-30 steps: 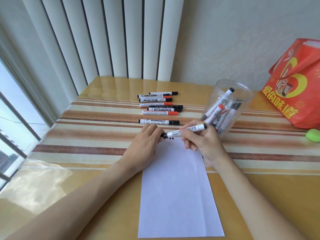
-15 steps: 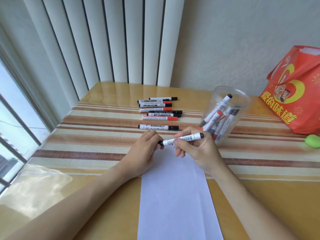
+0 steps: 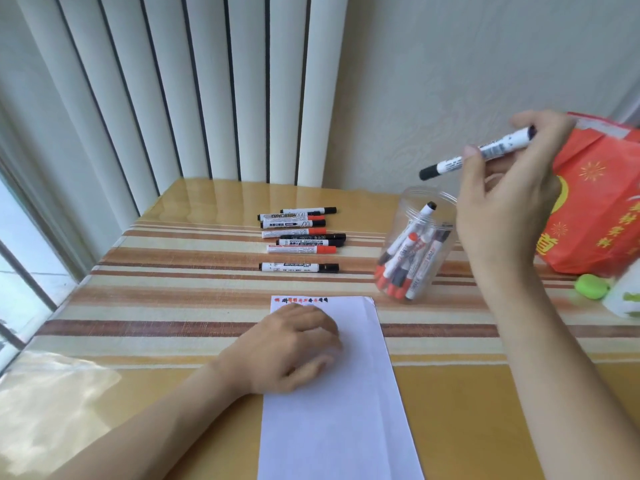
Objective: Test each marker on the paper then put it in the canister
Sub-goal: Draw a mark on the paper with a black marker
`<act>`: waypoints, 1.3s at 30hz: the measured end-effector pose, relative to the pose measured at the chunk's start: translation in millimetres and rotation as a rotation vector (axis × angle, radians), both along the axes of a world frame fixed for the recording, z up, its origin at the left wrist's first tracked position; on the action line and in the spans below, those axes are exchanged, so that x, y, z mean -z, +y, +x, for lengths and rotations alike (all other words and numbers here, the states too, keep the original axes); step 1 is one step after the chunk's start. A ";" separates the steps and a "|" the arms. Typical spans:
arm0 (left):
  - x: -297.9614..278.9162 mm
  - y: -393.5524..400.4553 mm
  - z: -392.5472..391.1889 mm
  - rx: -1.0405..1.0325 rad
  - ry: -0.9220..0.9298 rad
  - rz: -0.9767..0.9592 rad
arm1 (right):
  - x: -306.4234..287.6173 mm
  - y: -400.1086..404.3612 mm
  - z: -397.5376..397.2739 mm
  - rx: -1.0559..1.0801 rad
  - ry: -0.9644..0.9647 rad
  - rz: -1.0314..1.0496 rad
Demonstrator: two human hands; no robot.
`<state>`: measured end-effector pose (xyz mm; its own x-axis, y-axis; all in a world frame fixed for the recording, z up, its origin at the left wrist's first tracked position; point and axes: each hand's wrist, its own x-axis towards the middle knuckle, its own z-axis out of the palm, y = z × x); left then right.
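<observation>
Two hands: right grip (image 3: 509, 188) around capped marker (image 3: 478, 153) above canister (image 3: 417, 244); left (image 3: 294, 344) seemingly loose on paper (image 3: 346, 410).

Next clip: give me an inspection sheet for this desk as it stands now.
Surface: striped table, glossy.
Job's things: paper with red and black test marks along its top edge; clear canister upright, holding several markers; row of loose markers lying behind the paper; one capped black marker held above the canister.
Clutter: red bag; green object.
Grippers: left hand rests on the paper; right hand grips the raised marker.
Cables: nothing seen.
Surroundings: vertical blinds, window, pale wall.
</observation>
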<state>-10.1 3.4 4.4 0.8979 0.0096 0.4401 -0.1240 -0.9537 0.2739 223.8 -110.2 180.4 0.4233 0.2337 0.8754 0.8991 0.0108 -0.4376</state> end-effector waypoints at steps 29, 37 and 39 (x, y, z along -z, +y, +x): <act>12.0 8.2 7.2 -0.011 0.282 -0.033 | 160.8 113.5 -31.0 -0.180 -0.179 -1.043; 10.6 7.1 6.7 -0.038 0.186 -0.145 | 151.8 57.6 -43.8 -0.398 0.320 -0.478; 8.1 8.0 5.9 -0.061 0.108 -0.214 | 156.7 43.8 -46.8 -0.523 0.556 -0.407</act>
